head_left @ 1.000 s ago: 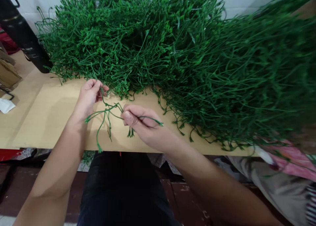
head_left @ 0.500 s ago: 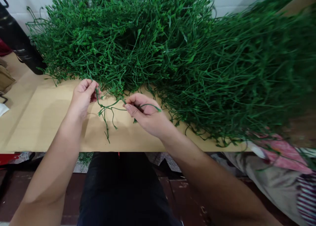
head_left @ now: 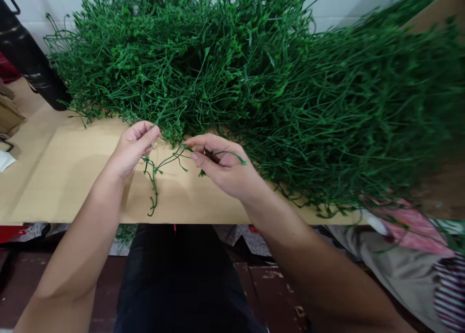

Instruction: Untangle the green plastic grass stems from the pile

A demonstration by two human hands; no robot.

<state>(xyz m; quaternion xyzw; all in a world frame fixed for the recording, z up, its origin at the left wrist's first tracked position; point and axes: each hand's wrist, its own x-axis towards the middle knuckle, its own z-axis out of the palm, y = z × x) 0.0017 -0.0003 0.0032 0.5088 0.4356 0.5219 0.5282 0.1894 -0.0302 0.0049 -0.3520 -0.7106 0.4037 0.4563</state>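
My right hand [head_left: 227, 166] pinches a branching green artificial plant sprig [head_left: 156, 170] between thumb and forefinger. Its thin, knobbed shoots hang to the left over the tan tabletop, while one stem end pokes out across my palm. My left hand [head_left: 136, 144] is closed in a pinch just left of the sprig, close to its upper shoots. What those fingertips hold, if anything, is too small to make out. Directly behind both hands lies a big tangled heap of similar green stems [head_left: 218, 76].
A black bottle [head_left: 34, 64] stands at the back left against the pale wall. Cardboard [head_left: 441, 187] borders the heap at right. Below it are a pink cloth [head_left: 417, 226] and another person's leg and striped sleeve. The table's front edge runs just above my lap.
My left hand has shifted right and slightly nearer me, with its fingertips now higher than the sprig's hanging shoots. My right hand has moved a little right, still holding the sprig.
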